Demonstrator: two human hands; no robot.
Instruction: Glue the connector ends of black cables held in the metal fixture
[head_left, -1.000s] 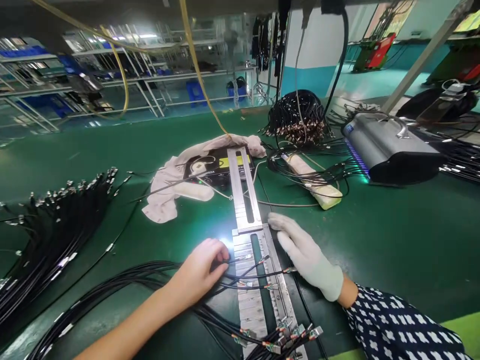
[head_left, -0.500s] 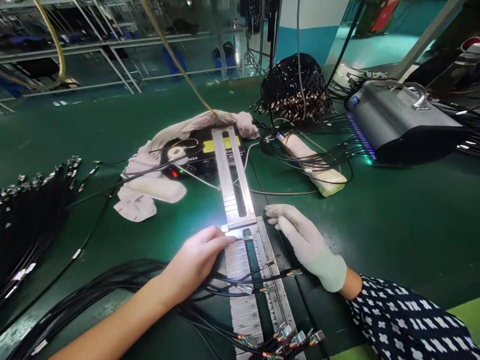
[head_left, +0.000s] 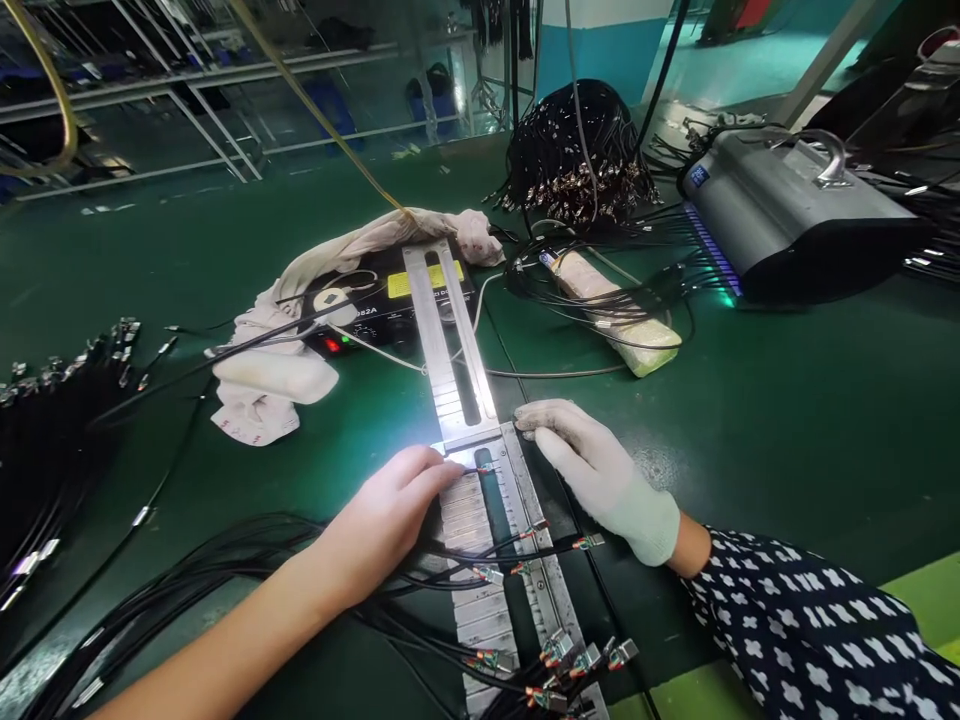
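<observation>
My bare left hand [head_left: 401, 500] pinches a black cable [head_left: 471, 470] near its end. The coloured wires at the cable's tip [head_left: 487, 468] reach over the slot of a long slotted metal fixture [head_left: 469, 520]. In a white glove, my right hand [head_left: 600, 465] is at the fixture's right edge, fingers stretched forward and thumb a little apart, with nothing visible in it. I cannot tell whether its fingertips touch the metal. Several black cables with metal connectors [head_left: 555, 648] lie across the fixture's near part.
Behind the fixture, a black box [head_left: 386, 325] with lit indicators is partly draped by a pale cloth [head_left: 330, 255]. To the right are a wrapped bundle [head_left: 622, 315] and a grey machine [head_left: 795, 215] glowing violet. Cable piles lie at left [head_left: 67, 450] and back [head_left: 581, 150].
The view has shifted slightly, so most things appear a little further left and higher. My right hand has come closer to the fixture's edge. My left hand keeps its pinch on the cable.
</observation>
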